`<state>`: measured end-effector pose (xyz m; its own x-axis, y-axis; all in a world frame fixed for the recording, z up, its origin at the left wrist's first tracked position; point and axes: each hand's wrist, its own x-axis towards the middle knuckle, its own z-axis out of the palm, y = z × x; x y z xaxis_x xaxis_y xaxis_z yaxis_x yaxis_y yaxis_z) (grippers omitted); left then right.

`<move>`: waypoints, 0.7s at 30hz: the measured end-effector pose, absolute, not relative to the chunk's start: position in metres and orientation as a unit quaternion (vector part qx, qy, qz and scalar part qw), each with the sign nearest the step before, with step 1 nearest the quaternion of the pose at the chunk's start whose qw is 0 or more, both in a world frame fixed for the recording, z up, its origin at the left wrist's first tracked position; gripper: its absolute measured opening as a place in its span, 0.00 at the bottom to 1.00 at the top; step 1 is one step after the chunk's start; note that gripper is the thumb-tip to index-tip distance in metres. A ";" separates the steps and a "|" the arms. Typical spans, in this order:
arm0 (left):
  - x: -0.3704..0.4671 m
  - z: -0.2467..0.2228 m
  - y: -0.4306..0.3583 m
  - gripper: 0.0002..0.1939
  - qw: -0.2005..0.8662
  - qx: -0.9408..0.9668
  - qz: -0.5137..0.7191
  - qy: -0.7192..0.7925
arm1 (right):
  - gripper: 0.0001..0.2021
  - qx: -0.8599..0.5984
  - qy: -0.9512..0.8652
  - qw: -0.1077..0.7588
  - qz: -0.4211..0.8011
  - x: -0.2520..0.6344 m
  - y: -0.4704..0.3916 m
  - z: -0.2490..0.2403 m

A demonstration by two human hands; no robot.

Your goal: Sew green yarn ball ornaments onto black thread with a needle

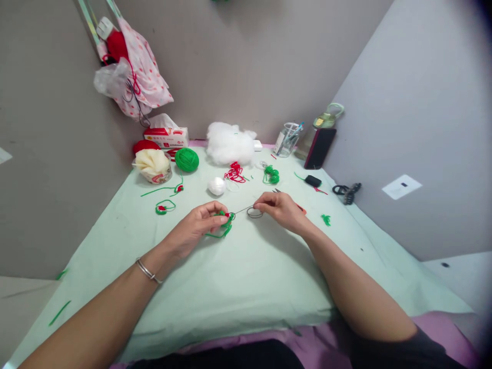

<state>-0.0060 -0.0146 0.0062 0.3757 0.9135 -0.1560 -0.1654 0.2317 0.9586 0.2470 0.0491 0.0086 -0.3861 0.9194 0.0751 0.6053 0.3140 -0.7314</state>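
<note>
Over the middle of the pale green cloth, my left hand (205, 219) pinches a small red and green crocheted piece (227, 217), with a green yarn tail hanging below it. My right hand (274, 206) is to its right, thumb and fingertips pressed together on a thin dark thread (244, 209). The thread runs taut between the crocheted piece and my right fingertips, and a loop of it hangs under them. Whether a needle is in those fingertips is too small to tell. Scissors with an orange handle (302, 209) lie partly hidden behind my right hand.
Behind my hands are a white yarn ball (217, 186), red yarn scraps (235, 173), green yarn (271, 175) and white stuffing (230, 144). A green yarn ball (186, 160) and small crocheted pieces (161, 207) are left; a phone (320, 148), glass jar (286, 141) and black thread (312, 181) are right.
</note>
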 end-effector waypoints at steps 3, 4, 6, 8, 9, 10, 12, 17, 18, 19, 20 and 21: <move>-0.007 0.007 -0.014 0.12 0.679 0.474 0.399 0.392 | 0.07 -0.555 -0.767 0.234 0.221 0.255 0.055 0.007; -0.007 0.007 -0.014 0.12 0.679 0.473 0.401 0.393 | 0.07 -0.565 -0.769 0.228 0.194 0.256 0.056 0.006; -0.007 0.006 -0.013 0.12 0.679 0.470 0.402 0.395 | 0.08 -0.575 -0.775 0.218 0.147 0.258 0.057 0.004; -0.007 0.006 -0.013 0.12 0.683 0.468 0.401 0.393 | 0.09 -0.578 -0.781 0.208 0.114 0.260 0.057 0.002; -0.007 0.005 -0.013 0.12 0.683 0.468 0.400 0.392 | 0.09 -0.573 -0.787 0.204 0.104 0.261 0.057 0.002; -0.006 0.005 -0.013 0.12 0.682 0.470 0.401 0.391 | 0.10 -0.566 -0.793 0.202 0.099 0.261 0.057 0.003; -0.006 0.003 -0.013 0.12 0.674 0.479 0.405 0.391 | 0.09 -0.543 -0.807 0.206 0.111 0.260 0.052 0.008; -0.005 -0.003 -0.013 0.10 0.655 0.503 0.404 0.394 | 0.13 -0.422 -0.812 0.243 0.320 0.237 0.025 0.027; -0.004 -0.005 -0.012 0.10 0.653 0.510 0.400 0.392 | 0.12 -0.399 -0.805 0.250 0.362 0.231 0.019 0.030; -0.004 -0.006 -0.012 0.10 0.650 0.518 0.396 0.391 | 0.11 -0.384 -0.796 0.256 0.392 0.225 0.014 0.031; -0.003 -0.006 -0.012 0.11 0.645 0.526 0.392 0.392 | 0.11 -0.376 -0.786 0.262 0.415 0.219 0.010 0.032; -0.002 -0.006 -0.012 0.11 0.640 0.532 0.389 0.394 | 0.10 -0.373 -0.774 0.267 0.436 0.215 0.007 0.031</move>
<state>-0.0023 -0.0123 -0.0063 0.3858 0.9181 -0.0908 -0.0792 0.1310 0.9882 0.2153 0.0069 0.0313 -0.5785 0.8109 0.0883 0.3439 0.3406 -0.8750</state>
